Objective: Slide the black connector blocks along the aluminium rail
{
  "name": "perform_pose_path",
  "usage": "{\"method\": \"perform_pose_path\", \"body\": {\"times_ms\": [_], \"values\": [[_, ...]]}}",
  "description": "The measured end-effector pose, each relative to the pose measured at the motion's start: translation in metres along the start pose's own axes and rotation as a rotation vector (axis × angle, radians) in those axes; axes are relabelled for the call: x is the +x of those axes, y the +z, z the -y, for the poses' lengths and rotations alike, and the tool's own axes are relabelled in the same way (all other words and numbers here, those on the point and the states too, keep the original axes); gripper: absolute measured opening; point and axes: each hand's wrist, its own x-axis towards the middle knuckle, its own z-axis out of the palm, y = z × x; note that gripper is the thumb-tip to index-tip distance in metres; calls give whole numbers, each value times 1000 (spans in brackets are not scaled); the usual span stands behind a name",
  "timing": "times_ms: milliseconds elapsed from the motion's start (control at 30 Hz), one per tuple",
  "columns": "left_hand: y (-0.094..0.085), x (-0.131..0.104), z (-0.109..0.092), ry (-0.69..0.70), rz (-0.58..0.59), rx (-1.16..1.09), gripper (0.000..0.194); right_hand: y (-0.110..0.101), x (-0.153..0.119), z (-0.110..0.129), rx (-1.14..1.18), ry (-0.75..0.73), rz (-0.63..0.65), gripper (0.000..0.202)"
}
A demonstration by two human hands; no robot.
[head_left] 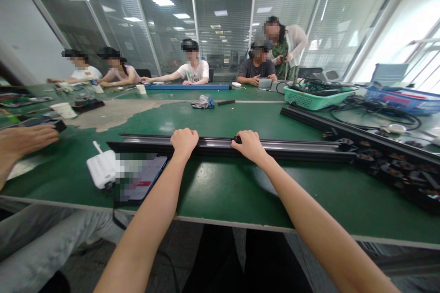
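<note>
A long black channel-shaped rail [216,143] with a shiny inner strip lies crosswise on the green table in front of me. My left hand [184,142] is closed round the rail left of its middle. Further right, my right hand [250,143] pinches a small black piece [237,139] at the rail's channel; its fingers hide most of the piece. The rail's right end lies beside a heap of small black parts [374,155]. A phone [147,178] and a white charger-like block [101,167] lie left of my left forearm.
Another person's hand [29,139] holds a dark object at the left. A second black rail [305,121] slants at the right, before a green basket [316,97] of cables. A crumpled cloth [203,102] lies beyond; several people sit along the far side.
</note>
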Motion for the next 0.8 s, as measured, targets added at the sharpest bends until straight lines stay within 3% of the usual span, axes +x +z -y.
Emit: {"method": "perform_pose_path", "body": {"times_ms": [800], "values": [[3, 1, 0, -5, -12, 11, 48, -2, 2, -4, -32, 1, 26, 31]]}}
